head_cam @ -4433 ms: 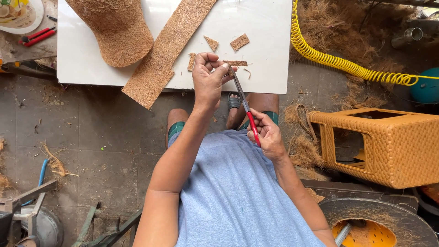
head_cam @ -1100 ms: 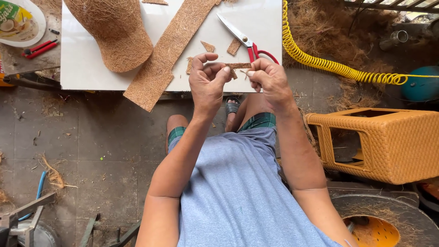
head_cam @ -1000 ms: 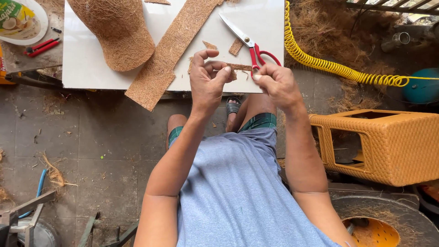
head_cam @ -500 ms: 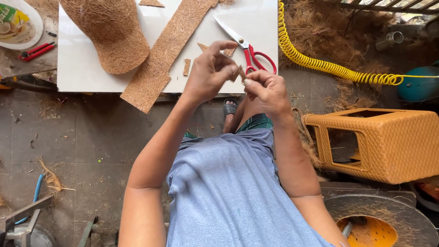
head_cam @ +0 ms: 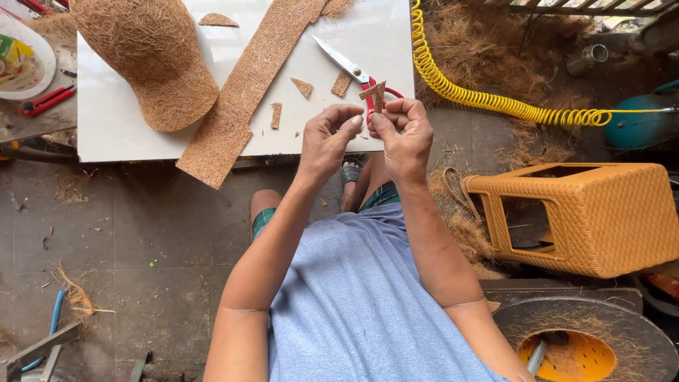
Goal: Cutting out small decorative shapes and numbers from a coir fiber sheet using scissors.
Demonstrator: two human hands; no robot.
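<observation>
Near cam: person seated, both hands raised just over the near edge of the white worktop. Right hand pinches a small coir strip betw thumb and forefinger, fingers narrow, closed on its lower end; strip stands upright above the fingertips. Left hand sits just beside it, fingers curled in, tips near the strip's base; can't tell if they touch it.

Strip looks v. light, thin, fibrous, brown, rough w/ frayed edges, top end cut on a slant. Prob. semi-stiff like pressed matting, bends easily, sheds fibres; not slippery. Best gripped flat across its faces near one end, as it is now.

Behind the hands, near the worktop's right edge: red-handled scissors, blades open, plus a few coir offcuts. Mid worktop: long coir band running diagonally, its end overhanging the near edge. Far left corner: coir cap. Off the right edge: yellow coiled hose, and a wicker stool on its side.
</observation>
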